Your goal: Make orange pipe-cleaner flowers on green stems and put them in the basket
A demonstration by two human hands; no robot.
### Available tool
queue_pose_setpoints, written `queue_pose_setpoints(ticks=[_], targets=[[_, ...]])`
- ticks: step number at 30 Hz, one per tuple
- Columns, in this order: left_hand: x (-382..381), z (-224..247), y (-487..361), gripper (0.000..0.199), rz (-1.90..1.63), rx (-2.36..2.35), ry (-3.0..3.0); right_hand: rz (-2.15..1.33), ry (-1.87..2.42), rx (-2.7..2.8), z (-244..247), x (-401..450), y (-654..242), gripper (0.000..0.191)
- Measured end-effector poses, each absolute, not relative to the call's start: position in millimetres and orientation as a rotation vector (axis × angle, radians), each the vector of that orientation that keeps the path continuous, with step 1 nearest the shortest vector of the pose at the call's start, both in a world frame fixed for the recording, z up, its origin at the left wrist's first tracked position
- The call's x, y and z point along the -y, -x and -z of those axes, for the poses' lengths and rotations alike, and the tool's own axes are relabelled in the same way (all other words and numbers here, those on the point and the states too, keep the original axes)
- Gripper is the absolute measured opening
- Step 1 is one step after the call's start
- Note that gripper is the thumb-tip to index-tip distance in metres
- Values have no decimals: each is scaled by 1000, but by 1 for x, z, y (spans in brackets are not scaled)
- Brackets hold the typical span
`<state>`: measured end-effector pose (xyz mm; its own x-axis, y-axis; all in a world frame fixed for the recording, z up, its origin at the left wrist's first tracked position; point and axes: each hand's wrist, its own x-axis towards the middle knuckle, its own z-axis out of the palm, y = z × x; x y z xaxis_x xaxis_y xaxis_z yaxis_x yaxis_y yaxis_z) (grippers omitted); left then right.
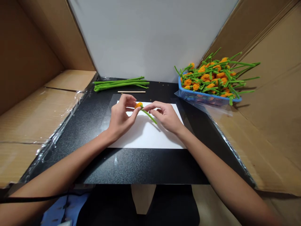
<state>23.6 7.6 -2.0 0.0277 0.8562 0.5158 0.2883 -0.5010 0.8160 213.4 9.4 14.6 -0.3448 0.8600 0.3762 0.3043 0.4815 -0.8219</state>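
Note:
An orange pipe-cleaner flower [139, 104] with a green pipe-cleaner stem [150, 116] is held above a white sheet of paper [145, 135]. My left hand [122, 114] pinches the orange head between thumb and fingers. At the join of head and stem are the fingertips of my right hand [166, 116], its fingers curled and closed on the upper stem. The stem's free end slants down to the right, below my right fingers. Part of the orange head is hidden by my left fingers.
Green pipe cleaners [121, 83] lie bundled at the back left, with a thin wooden stick [131, 92] in front. At the back right, a blue basket [199, 96] overflows with several orange-and-green flowers [211, 77]. Cardboard walls [270, 103] flank the black table [141, 166].

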Motion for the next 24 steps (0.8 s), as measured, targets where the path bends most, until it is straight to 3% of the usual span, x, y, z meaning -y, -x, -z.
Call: queue_pose_setpoints(ticks=[3,14,24], targets=[[-6,5,-23,23,-1519,-1156,-1959,-1204,1053,1522,-9,-8,-205,20],[-9,10,-22,15,-1703,-1081,-2371,-1410,1120,1354,-10,-6,-205,20],[-9,2,-18,8,-1718,-881,-2666,-868,1019,1900,-17,-3,-213,12]])
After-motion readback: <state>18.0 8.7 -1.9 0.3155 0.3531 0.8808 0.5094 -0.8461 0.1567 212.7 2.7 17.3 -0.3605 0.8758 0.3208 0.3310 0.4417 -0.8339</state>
